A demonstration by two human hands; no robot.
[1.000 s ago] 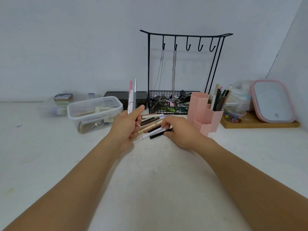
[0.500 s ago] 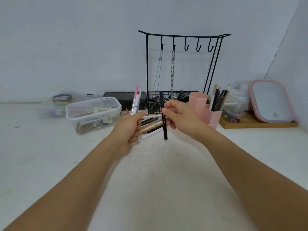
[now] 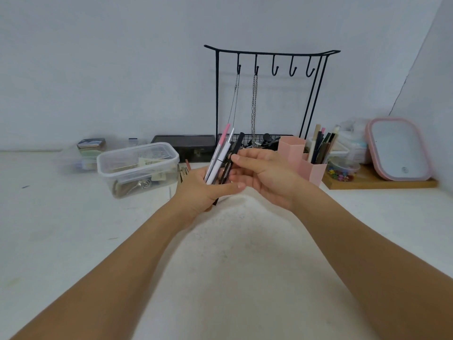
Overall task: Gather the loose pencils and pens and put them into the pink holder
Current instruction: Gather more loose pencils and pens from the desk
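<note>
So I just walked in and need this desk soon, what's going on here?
A person is tidying loose pens into the pink plastic holder. The left hand holds a small bunch of upright pens, white and pink ones, in its grip. The right hand pinches a black pen against that bunch. The holder, at the right, already has several pens; none of the held ones are in it yet.
</note>
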